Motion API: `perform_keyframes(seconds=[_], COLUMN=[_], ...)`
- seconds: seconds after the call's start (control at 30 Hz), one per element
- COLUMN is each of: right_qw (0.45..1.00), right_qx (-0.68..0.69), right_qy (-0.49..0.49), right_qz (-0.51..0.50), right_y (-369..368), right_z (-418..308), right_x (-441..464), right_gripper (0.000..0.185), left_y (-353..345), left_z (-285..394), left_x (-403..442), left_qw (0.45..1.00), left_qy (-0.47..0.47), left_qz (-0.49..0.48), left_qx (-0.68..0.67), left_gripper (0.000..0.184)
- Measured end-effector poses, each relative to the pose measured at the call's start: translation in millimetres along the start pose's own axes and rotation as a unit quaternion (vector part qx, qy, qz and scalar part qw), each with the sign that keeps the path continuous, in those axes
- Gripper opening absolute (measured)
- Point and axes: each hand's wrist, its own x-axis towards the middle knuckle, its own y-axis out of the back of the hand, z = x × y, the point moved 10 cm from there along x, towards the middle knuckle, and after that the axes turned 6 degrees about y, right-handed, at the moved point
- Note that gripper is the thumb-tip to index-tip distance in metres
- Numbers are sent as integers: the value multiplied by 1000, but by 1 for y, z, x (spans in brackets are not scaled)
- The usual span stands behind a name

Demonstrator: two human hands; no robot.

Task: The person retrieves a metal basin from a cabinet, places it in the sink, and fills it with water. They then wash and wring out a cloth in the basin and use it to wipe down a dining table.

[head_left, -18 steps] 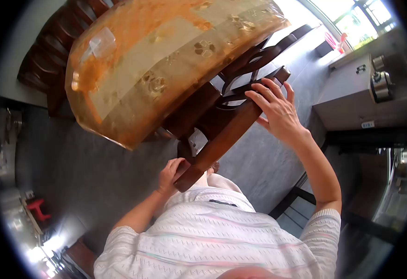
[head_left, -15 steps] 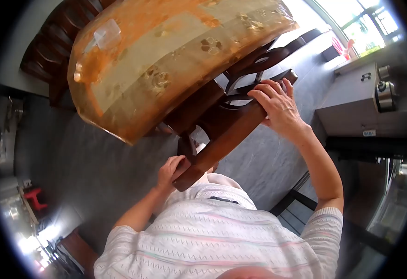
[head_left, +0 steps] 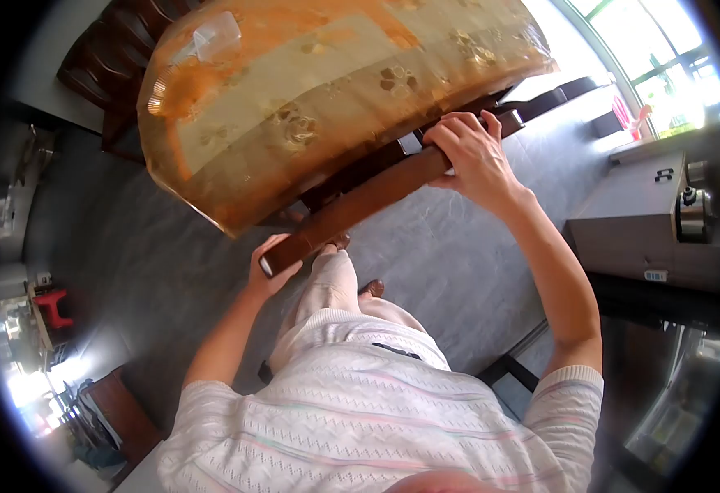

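Observation:
A dark brown wooden chair (head_left: 368, 201) stands against the near side of the table, and its top rail faces up at me. My left hand (head_left: 274, 264) grips the rail's left end, with the fingers partly hidden behind the wood. Near the other end, my right hand (head_left: 477, 156) is wrapped over the rail, fingers on the far side. The table (head_left: 319, 90) carries a shiny gold cloth with a flower pattern, and its edge overhangs the chair's seat, which is mostly hidden.
A clear plastic container (head_left: 216, 37) lies on the table. More wooden chairs (head_left: 101, 74) line the far left. At right stands a grey cabinet (head_left: 627, 218) with a metal pot (head_left: 693, 215). A red stool (head_left: 52, 308) is at left. My shoes (head_left: 371, 289) are on the grey floor.
The chair has moved forward, away from my body and closer under the table. Its back looks more upright now. Both hands have kept their hold and travelled with it.

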Motion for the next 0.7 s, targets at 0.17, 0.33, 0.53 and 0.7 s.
perform_keyframes(seconds=[0.17, 0.33, 0.53, 0.7], right_qw=[1000, 1000, 1000, 999], right_qx=[-5, 5, 0, -17], right_qy=[-12, -10, -17, -28], right_qz=[8, 4, -14, -12], right_y=[10, 4, 7, 11], right_z=[10, 8, 5, 10], right_x=[17, 21, 29, 32], right_gripper=[56, 55, 58, 48], left_y=[1, 10, 123, 219], left_z=[5, -7, -32, -159], left_x=[16, 31, 162, 275], left_qw=[997, 974, 996, 944], left_qy=[62, 83, 40, 157], left_qz=[-25, -138, 53, 272], left_qx=[-25, 157, 59, 96], left_gripper=[45, 30, 20, 20])
